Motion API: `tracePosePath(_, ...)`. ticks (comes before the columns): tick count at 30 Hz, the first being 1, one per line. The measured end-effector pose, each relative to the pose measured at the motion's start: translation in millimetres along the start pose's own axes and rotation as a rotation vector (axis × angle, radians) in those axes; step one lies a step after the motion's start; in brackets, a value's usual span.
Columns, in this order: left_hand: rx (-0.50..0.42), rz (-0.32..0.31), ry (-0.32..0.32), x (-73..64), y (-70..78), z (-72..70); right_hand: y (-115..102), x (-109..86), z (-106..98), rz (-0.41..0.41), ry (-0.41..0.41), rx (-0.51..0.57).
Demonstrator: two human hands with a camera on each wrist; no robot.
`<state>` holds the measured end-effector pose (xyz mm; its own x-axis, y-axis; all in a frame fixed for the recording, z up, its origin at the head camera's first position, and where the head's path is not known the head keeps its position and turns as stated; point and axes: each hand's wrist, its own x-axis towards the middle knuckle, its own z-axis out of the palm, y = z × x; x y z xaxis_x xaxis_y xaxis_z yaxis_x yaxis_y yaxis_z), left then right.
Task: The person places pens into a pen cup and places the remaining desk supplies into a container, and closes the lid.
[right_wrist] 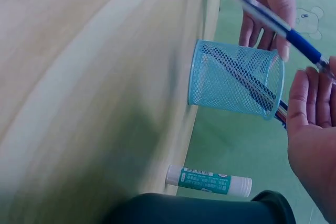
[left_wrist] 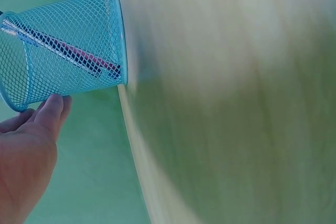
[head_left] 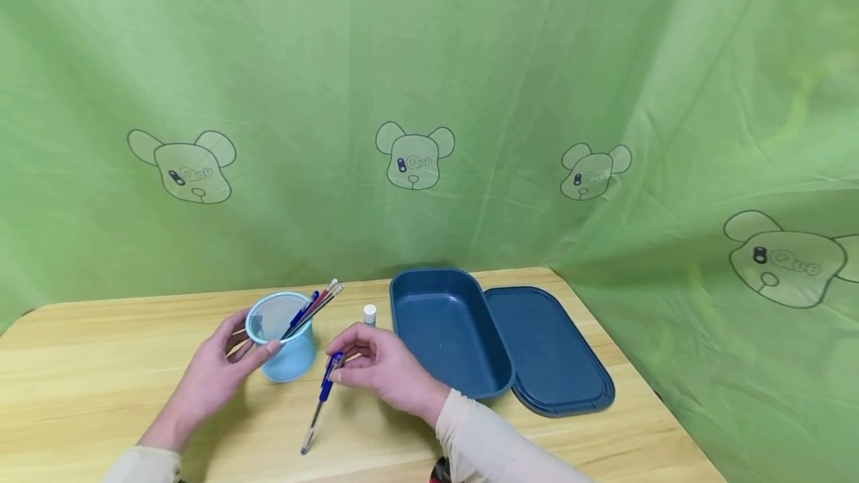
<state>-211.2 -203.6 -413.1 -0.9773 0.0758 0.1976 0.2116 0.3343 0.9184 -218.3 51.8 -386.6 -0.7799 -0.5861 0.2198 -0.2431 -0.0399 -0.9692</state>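
Observation:
A light-blue mesh pen cup [head_left: 290, 361] stands upright on the table, with several slim pens or pencils [head_left: 315, 309] leaning out of its right side. My left hand [head_left: 216, 367] holds the cup near its rim, thumb at the front and fingers on the left side. Just right of the cup, my right hand [head_left: 388, 370] pinches a blue pen [head_left: 326, 387] by its upper end. The pen's clear tip slants down toward the table. Behind the right hand a glue stick [right_wrist: 205, 180] stands upright, with only its white top showing in the head view.
Right of the hands sits a dark blue open box [head_left: 446, 334]. Its matching flat lid [head_left: 553, 349] lies against its right side. A green curtain [head_left: 322, 229] hangs along the back and right edges of the wooden table [head_left: 94, 364].

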Motion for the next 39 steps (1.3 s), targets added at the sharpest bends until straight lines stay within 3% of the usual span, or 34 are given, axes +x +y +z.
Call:
tracePosePath(9, -0.014, 0.003, 0.004, 0.8, -1.0, 1.5, -28.6, -1.5, -7.0, -0.016, 0.107, 0.017)
tracePosePath(15, -0.008, -0.010, -0.001, 0.9, 0.5, 1.1, -30.3, 3.8, -19.7, -0.032, 0.190, 0.032)
tracePosePath(31, -0.006, -0.010, -0.001, -0.1, -1.4, -0.2, -53.9, 12.8, -29.7, -0.190, 0.334, 0.070)
tracePosePath(39, -0.019, -0.011, 0.007, -1.4, -0.6, 1.3, -60.3, 18.9, -27.8, -0.230, 0.461, 0.177)
